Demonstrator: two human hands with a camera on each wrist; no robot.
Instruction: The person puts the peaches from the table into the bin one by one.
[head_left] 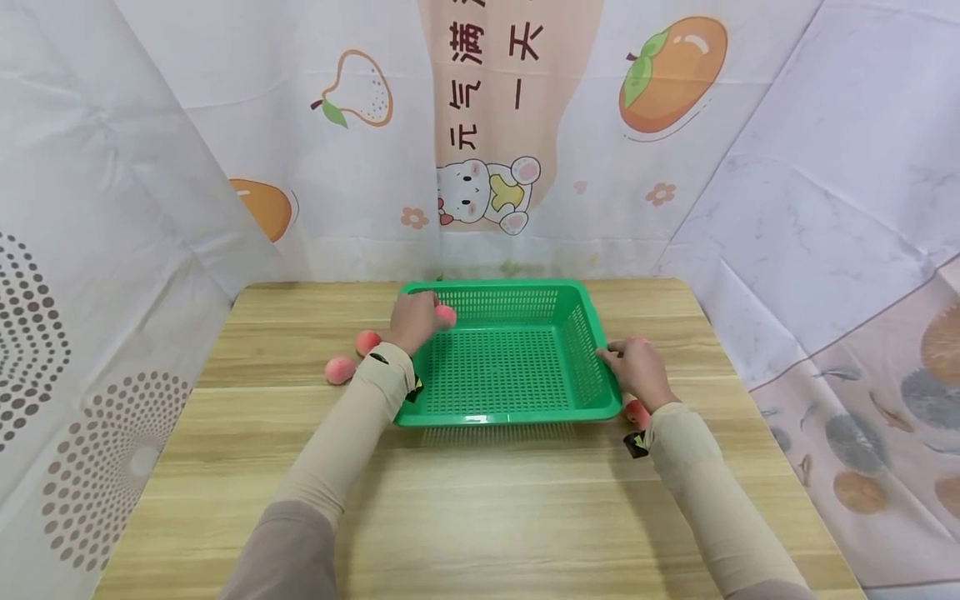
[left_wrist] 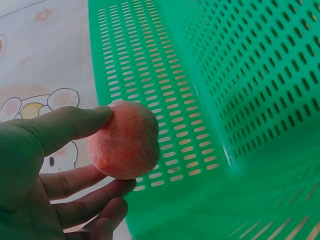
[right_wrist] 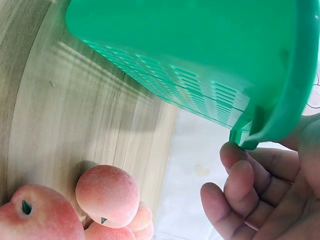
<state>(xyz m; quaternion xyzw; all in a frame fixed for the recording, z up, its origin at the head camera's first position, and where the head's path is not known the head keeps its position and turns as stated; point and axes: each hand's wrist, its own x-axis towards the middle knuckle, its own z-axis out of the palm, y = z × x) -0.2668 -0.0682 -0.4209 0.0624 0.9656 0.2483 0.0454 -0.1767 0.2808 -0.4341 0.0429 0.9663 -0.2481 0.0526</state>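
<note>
A green perforated plastic basket [head_left: 506, 417] stands on the wooden table. Over its back left corner my left hand [head_left: 411, 321] pinches a pinkish-red peach [left_wrist: 125, 142] between thumb and fingers. In the left wrist view, the basket's slotted wall lies behind the fruit. My right hand [head_left: 639, 371] grips the right rim of the basket. From the right wrist view, curled fingers [right_wrist: 240, 182] sit under that rim, while the thumb is mostly hidden. Two peaches [head_left: 341, 369] lie left of the basket, beside the left wrist.
Several more peaches [right_wrist: 107, 195] rest on the table right of the basket, partly covered by the right hand in the head view. A printed curtain [head_left: 360, 167] hangs along the table's back edge, with more cloth at both sides.
</note>
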